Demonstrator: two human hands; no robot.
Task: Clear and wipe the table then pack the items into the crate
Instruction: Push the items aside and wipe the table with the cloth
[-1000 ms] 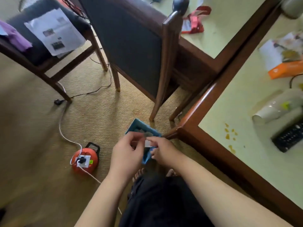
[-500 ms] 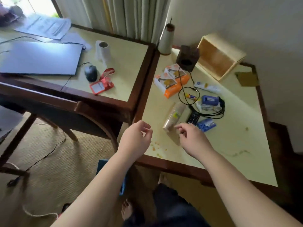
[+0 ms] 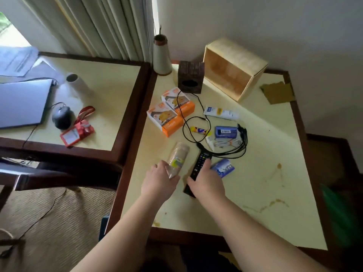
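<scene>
My left hand [image 3: 159, 183] grips the near end of a sleeve of stacked plastic cups [image 3: 179, 154] lying on the cream table [image 3: 255, 183]. Beside it, my right hand [image 3: 206, 181] lies over a black remote [image 3: 201, 160], thumb on its left edge and fingers curled over its right edge. A wooden crate [image 3: 235, 69] lies on its side at the back, open towards me. Two orange boxes [image 3: 170, 112], a black cable [image 3: 193, 122], a white tube [image 3: 221, 112], a blue box [image 3: 225, 131] and a blue packet [image 3: 223, 167] are spread across the middle.
Brown stains [image 3: 275, 203] mark the table's right side. A dark wooden box [image 3: 190, 77] and a thread cone [image 3: 162, 55] stand at the back. The left table holds a laptop [image 3: 19, 105], a mouse [image 3: 61, 116] and a red badge [image 3: 76, 132]. A chair [image 3: 59, 175] stands at the left.
My view has risen from the floor, where both hands worked at a blue box, to the table. Both hands have reached forward, the left onto the cups and the right onto the remote.
</scene>
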